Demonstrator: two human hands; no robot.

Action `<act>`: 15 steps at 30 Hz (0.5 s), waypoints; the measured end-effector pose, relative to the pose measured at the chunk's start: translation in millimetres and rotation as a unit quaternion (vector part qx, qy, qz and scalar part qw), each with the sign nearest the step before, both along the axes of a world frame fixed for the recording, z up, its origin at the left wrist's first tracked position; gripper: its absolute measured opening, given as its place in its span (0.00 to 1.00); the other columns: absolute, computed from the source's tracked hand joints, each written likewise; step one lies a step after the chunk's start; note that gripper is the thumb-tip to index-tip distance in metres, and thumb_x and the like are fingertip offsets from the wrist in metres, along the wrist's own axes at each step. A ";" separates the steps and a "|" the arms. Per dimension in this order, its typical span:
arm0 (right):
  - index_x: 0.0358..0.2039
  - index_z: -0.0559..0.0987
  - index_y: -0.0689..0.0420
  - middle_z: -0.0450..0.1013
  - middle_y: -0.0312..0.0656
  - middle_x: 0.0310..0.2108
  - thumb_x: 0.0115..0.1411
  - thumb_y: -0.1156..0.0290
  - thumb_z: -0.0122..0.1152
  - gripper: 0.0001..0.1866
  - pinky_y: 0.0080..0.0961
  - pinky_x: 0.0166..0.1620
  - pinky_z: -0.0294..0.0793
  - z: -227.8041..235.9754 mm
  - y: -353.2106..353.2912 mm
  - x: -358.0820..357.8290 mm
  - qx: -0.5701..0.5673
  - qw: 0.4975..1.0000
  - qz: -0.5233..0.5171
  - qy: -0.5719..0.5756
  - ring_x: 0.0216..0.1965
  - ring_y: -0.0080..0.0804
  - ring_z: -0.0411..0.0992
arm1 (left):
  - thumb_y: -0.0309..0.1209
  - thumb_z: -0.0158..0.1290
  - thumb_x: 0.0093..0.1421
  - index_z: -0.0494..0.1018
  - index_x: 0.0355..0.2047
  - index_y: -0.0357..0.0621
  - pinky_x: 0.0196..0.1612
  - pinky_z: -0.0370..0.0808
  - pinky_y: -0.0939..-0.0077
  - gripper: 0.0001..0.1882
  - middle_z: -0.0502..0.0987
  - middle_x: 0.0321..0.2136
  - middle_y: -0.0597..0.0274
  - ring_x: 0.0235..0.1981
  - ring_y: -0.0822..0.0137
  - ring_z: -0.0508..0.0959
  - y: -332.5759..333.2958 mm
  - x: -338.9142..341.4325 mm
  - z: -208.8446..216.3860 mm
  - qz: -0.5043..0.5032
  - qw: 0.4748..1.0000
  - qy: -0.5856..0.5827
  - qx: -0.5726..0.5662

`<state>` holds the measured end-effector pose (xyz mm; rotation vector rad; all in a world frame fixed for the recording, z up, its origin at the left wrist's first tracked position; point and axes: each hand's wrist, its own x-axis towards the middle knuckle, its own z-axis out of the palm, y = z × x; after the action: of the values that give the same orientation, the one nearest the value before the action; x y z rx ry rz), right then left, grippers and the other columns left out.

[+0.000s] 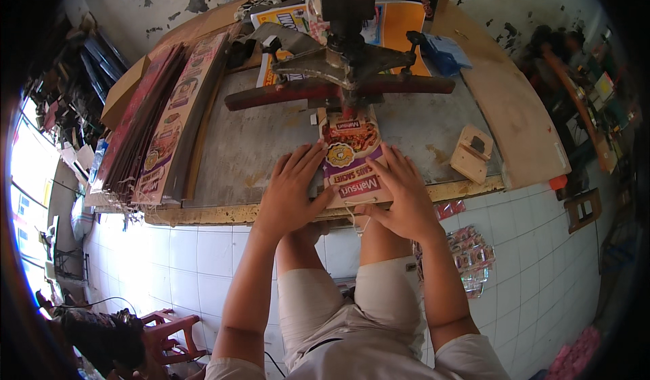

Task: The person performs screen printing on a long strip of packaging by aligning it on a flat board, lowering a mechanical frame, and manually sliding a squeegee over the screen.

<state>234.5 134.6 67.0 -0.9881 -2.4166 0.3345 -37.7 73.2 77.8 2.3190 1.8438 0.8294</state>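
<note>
Resting flat on the tabletop (271, 143), both hands press a printed card package (352, 160) from its two sides. The left hand (292, 189) lies with fingers spread open on the package's left edge, and the right hand (401, 194) does the same on the right edge; neither one is closed around it. The package is long, purple and cream, with a food picture, and its far end sits under a metal press (345, 65). A stack of similar long cards (166, 119) lies at the left. Small shiny sachets (467, 255) lie on the tiled floor.
</note>
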 end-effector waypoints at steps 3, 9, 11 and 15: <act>0.74 0.74 0.59 0.54 0.63 0.82 0.59 0.34 0.76 0.53 0.58 0.81 0.52 0.0 -0.9 -0.3 0.001 1.000 -0.001 0.002 0.82 0.63 0.53 | 0.45 0.63 0.67 0.69 0.74 0.38 0.80 0.58 0.45 0.40 0.70 0.76 0.51 0.79 0.47 0.65 -0.3 0.9 0.8 0.001 1.000 -0.003 -0.004; 0.74 0.74 0.59 0.55 0.64 0.81 0.59 0.33 0.75 0.54 0.58 0.81 0.53 -2.3 -0.5 0.8 0.013 1.000 0.000 -0.004 0.82 0.62 0.54 | 0.44 0.63 0.66 0.70 0.74 0.39 0.80 0.59 0.45 0.40 0.71 0.76 0.51 0.79 0.47 0.65 -0.9 -0.8 -0.9 0.000 1.000 -0.005 0.005; 0.74 0.74 0.59 0.55 0.64 0.81 0.60 0.33 0.75 0.53 0.58 0.81 0.53 -2.0 -1.5 0.6 0.015 1.000 -0.001 -0.001 0.82 0.62 0.54 | 0.44 0.63 0.66 0.70 0.74 0.39 0.80 0.59 0.46 0.40 0.71 0.76 0.51 0.79 0.48 0.66 -2.2 -0.1 -0.6 0.002 1.000 -0.013 0.004; 0.74 0.74 0.59 0.55 0.62 0.82 0.60 0.37 0.77 0.52 0.58 0.80 0.54 -1.0 -1.9 -0.2 0.022 1.000 -0.006 0.000 0.82 0.62 0.53 | 0.44 0.63 0.67 0.69 0.75 0.40 0.80 0.59 0.45 0.40 0.71 0.76 0.52 0.79 0.48 0.66 -0.2 -1.4 -2.2 0.000 1.000 -0.013 0.015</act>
<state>234.3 132.7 66.0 -0.9820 -2.4076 0.2749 -39.2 73.0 75.7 2.3158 1.8327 0.8890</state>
